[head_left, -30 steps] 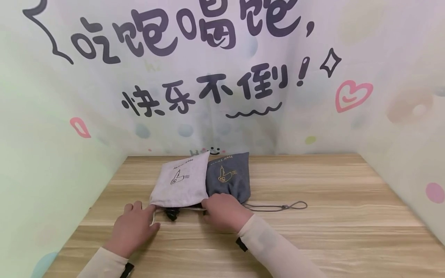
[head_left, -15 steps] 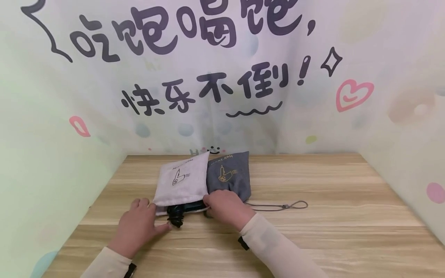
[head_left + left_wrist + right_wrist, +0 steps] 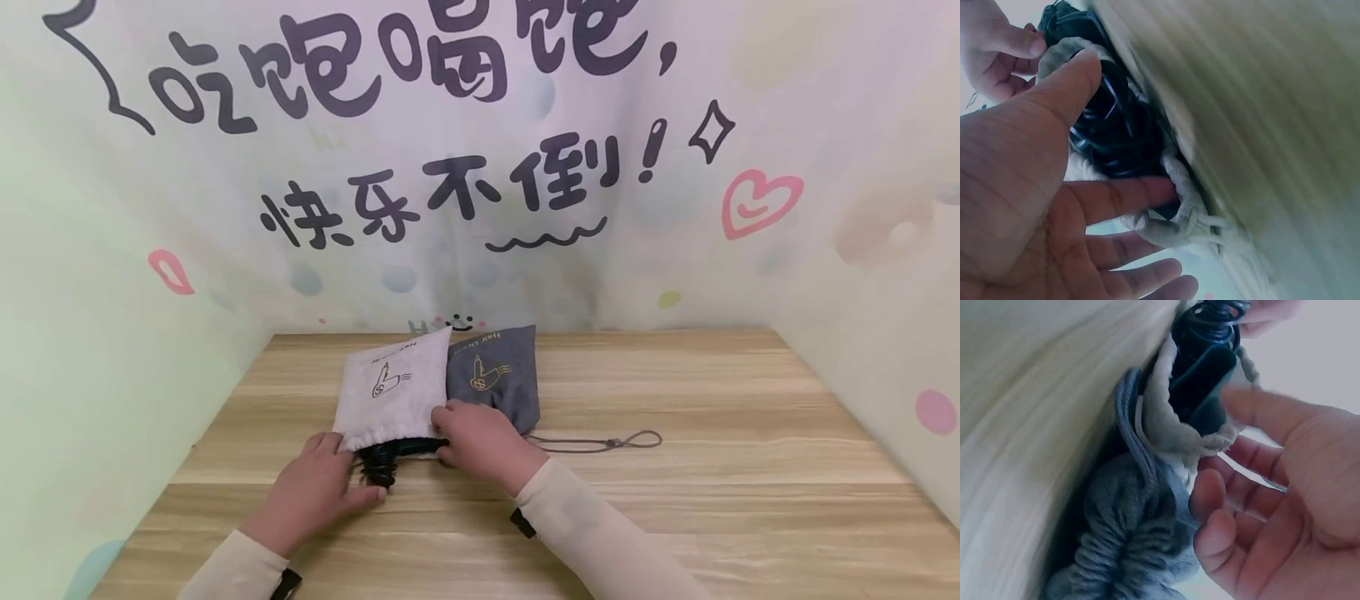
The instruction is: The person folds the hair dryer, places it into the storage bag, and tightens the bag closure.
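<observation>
A pale drawstring bag (image 3: pixel 393 392) with a hair dryer drawing lies at the back of the table, its gathered mouth towards me. In that mouth sit a dark green, smooth-sided thing (image 3: pixel 1204 390) and a bundled black cord (image 3: pixel 1119 134); most of the former is hidden by cloth. My left hand (image 3: pixel 315 487) is at the mouth's left side, thumb over the cord and forefinger extended along the inside rim. At the right corner my right hand (image 3: pixel 480 442) has fingers by the cloth and thumb across the opening, spread apart.
A dark grey drawstring bag (image 3: pixel 498 379) with a gold drawing lies right of the pale one, partly under it. Its grey string (image 3: pixel 600 444) trails to the right along the wooden table (image 3: pixel 750 500). A printed cloth backdrop (image 3: pixel 660 275) stands behind.
My left hand has moved right, its thumb reaching the cord. More cord shows at the bag's mouth than a second ago. My right fingers have shifted up on the cloth, away from the thumb.
</observation>
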Demonstrator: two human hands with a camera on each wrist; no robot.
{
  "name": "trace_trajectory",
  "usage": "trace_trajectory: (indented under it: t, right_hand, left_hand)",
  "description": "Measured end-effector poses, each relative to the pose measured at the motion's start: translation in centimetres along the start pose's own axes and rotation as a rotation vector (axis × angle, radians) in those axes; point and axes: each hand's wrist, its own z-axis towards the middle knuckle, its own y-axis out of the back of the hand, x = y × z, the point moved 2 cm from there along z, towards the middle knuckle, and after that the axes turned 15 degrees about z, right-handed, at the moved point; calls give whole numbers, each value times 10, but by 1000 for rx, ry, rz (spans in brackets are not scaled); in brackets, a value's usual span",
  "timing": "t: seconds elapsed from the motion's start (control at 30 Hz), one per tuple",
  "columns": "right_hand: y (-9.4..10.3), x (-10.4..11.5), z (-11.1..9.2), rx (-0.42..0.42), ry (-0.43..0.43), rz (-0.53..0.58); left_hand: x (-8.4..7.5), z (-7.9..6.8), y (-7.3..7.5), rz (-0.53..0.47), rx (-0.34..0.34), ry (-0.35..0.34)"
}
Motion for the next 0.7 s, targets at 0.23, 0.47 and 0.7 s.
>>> trace_trajectory:
  t: [0.23,0.47,0.7]
  right_hand:
    - [-4,-1,0,-44,19,-31]
    - [0,-2,-1,-75,53,-33]
    - [0,-3,0,-50,29,-28]
  left_hand:
    - [-6,1,1,36,19,46]
    - [-9,4,0,94,50,34]
    - [-10,4,1,102,67,68]
